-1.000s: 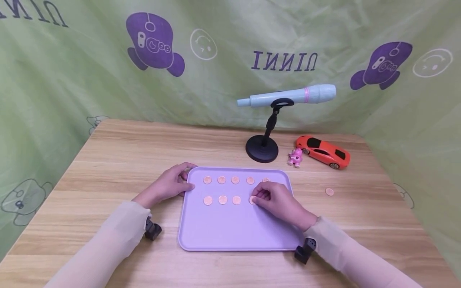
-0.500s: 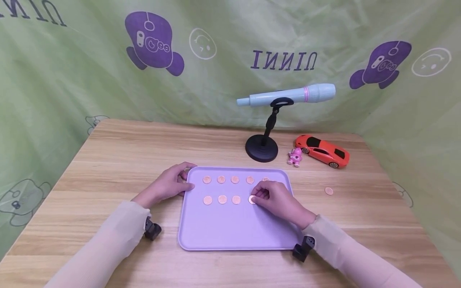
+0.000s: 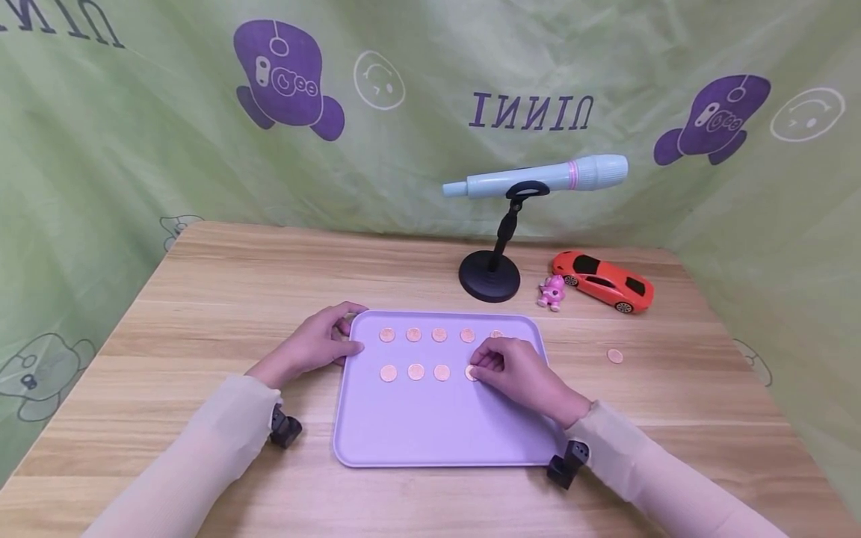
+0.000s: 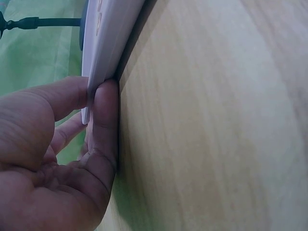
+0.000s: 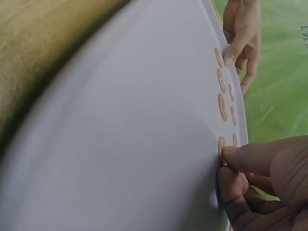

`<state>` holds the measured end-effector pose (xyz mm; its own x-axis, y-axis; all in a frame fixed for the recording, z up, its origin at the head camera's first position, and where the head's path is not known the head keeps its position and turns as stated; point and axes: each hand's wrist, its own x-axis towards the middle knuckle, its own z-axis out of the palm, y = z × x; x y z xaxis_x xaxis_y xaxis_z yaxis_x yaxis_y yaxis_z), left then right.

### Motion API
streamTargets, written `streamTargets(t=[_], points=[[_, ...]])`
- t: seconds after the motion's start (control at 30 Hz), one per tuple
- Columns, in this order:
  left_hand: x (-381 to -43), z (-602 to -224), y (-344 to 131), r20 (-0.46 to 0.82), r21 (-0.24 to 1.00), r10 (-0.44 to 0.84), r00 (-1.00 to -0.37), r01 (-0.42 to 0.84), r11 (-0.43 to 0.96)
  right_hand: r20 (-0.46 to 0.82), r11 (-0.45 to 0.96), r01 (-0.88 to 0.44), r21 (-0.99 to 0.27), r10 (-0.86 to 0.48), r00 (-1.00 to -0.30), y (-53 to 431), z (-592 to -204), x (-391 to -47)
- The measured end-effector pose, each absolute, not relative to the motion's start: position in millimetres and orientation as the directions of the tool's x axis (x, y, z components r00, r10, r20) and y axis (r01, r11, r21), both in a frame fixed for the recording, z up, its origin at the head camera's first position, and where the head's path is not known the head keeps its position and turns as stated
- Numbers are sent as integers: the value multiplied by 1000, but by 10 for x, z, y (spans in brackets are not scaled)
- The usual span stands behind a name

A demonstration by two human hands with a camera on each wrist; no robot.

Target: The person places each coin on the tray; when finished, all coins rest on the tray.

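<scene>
A lilac tray (image 3: 444, 430) lies on the wooden table, with copper-coloured coins (image 3: 415, 372) set out flat in two rows. My left hand (image 3: 318, 342) grips the tray's left rim near its far corner. In the left wrist view its thumb (image 4: 67, 98) is on the upper side and a finger (image 4: 106, 113) is under the rim. Over the tray's right half, my right hand (image 3: 521, 373) pinches the rightmost coin (image 5: 222, 148) of the nearer row between thumb and finger, at the tray surface. That hand partly covers the last coin (image 3: 496, 335) of the far row.
One loose coin (image 3: 615, 356) lies on the table right of the tray. Behind the tray, a black stand (image 3: 489, 276) bears a light blue toy microphone (image 3: 548, 179). Beside it are a small pink figure (image 3: 551, 293) and an orange toy car (image 3: 605, 284). A green curtain (image 3: 417, 209) hangs behind.
</scene>
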<state>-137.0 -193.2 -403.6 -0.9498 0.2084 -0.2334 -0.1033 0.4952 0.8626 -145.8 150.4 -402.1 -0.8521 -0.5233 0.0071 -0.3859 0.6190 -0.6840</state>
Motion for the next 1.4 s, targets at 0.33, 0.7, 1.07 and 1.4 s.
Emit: streamTargets(t=[0.33,0.7,1.07,1.4], points=[[-1370,-4023,-1932,-247,857,199,-948,-118,501,-4,598,-336,-728,-495,-869,1707,-4042,-1505],[-1368,-4013,-1903,-243,856,197,-950,-115,505,113,715,-274,-643,-266,-957,2518,-3985,-1630],[-1354,-4017,-1924,-241,852,196,-951,-110,511,130,851,-231,-472,-192,-973,3227,-4042,-1604],[-1363,-4021,-1923,-234,854,209,-949,-98,511,132,878,-252,-406,-216,-967,3329,-4061,-1594]])
